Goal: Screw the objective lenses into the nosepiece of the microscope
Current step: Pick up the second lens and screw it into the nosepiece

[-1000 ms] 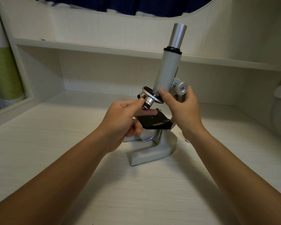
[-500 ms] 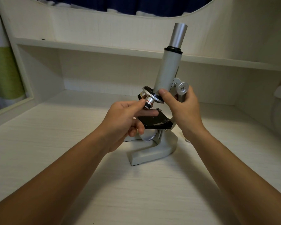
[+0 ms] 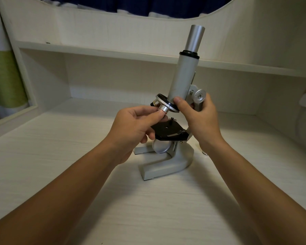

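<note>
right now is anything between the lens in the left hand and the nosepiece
Nothing visible. The left hand pinches the objective lens, which meets the underside of the nosepiece. The black stage lies below, apart from it. The right hand grips the microscope.

Bare forearms (image 3: 74,183), bare left grip (image 3: 134,128), right grip (image 3: 201,121)

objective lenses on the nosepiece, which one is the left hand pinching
The silver lens nearer the camera, pinched by the left hand; the brass-tinted lens sits behind it, farther left on the nosepiece.
</note>
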The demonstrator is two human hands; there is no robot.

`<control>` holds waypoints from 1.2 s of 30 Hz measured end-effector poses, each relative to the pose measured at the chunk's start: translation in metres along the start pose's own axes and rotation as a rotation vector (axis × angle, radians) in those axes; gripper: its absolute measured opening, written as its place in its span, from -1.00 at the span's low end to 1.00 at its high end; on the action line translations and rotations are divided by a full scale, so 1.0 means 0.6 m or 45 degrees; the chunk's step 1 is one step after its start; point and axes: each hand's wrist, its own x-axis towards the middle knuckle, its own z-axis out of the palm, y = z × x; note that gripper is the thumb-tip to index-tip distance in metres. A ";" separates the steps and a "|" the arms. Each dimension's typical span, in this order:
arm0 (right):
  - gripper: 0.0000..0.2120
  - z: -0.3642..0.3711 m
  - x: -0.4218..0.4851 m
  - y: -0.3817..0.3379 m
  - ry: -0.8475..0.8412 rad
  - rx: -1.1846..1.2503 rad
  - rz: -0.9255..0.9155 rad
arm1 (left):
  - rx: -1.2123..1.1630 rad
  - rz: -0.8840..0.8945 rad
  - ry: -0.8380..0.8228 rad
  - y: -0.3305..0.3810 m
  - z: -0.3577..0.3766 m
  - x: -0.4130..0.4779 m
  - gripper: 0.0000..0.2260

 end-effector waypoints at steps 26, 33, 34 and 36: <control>-0.41 -0.003 0.006 0.011 -0.054 0.045 -0.032 | 0.012 -0.021 -0.059 0.006 0.015 -0.006 -0.79; -0.43 -0.002 0.010 0.012 -0.056 0.043 -0.038 | 0.040 0.177 0.102 -0.004 0.029 -0.009 -0.88; -0.46 -0.002 0.010 0.012 -0.064 0.047 -0.042 | 0.053 0.205 0.119 -0.005 0.031 -0.010 -0.88; -0.47 -0.002 0.009 0.013 -0.068 0.052 -0.052 | 0.072 0.246 0.142 -0.008 0.034 -0.009 -0.87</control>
